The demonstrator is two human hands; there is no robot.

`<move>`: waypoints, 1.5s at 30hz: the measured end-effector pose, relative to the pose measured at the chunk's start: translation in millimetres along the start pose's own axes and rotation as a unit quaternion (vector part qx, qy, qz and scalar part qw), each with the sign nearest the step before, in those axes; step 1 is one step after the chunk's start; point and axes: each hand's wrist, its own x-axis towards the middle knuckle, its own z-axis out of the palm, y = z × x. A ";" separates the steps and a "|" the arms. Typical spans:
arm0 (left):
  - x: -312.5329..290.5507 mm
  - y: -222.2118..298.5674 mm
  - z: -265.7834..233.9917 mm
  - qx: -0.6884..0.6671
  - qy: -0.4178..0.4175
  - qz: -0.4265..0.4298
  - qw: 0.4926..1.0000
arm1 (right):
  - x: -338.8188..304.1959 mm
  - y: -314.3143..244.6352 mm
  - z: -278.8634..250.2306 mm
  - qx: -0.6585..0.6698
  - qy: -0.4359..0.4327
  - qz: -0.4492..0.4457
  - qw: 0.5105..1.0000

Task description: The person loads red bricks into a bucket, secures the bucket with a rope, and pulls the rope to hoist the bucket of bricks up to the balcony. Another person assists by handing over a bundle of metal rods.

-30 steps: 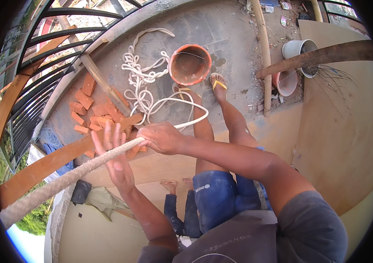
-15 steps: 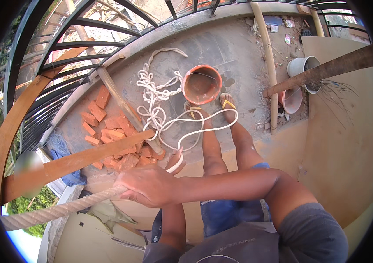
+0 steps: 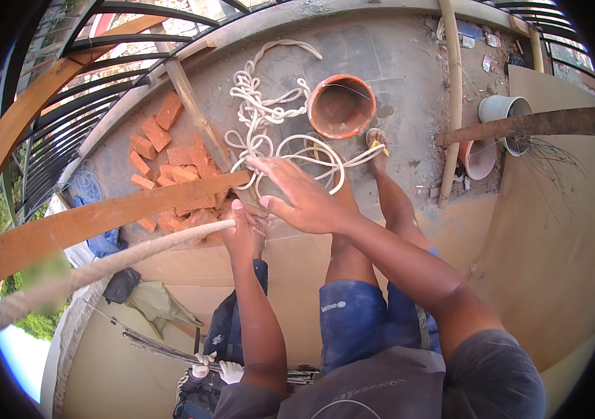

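Observation:
My left hand [image 3: 244,234] is closed around a thick white rope [image 3: 165,246] that runs out to the lower left edge. Just above and to its right, my right hand [image 3: 297,197] is off the rope's taut part, with fingers stretched out and thumb apart. Its fingertips overlap the loose rope loops, though contact cannot be made out. More of the rope lies tangled on the floor beyond, beside an orange bucket [image 3: 343,133] near my feet. The bucket looks empty apart from residue and has a thin wire handle.
Broken red bricks [image 3: 182,174] lie left, partly behind a wooden plank [image 3: 123,213]. Black metal railing [image 3: 137,38] borders the far left. A white bucket [image 3: 493,110] and another orange bucket [image 3: 478,160] lie tipped at right, near a wooden beam [image 3: 556,124]. Below, another person's white gloves [image 3: 230,371] show.
My right hand has let go of the rope and moved up and right, its fingers opening. My left hand has come to the left and grips the taut rope. Another person's gloves now show below.

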 end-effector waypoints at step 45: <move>-230.3 104.9 -10.1 -0.141 -0.049 0.304 0.941 | -150.0 -36.3 2.1 -0.364 -0.392 -0.095 0.839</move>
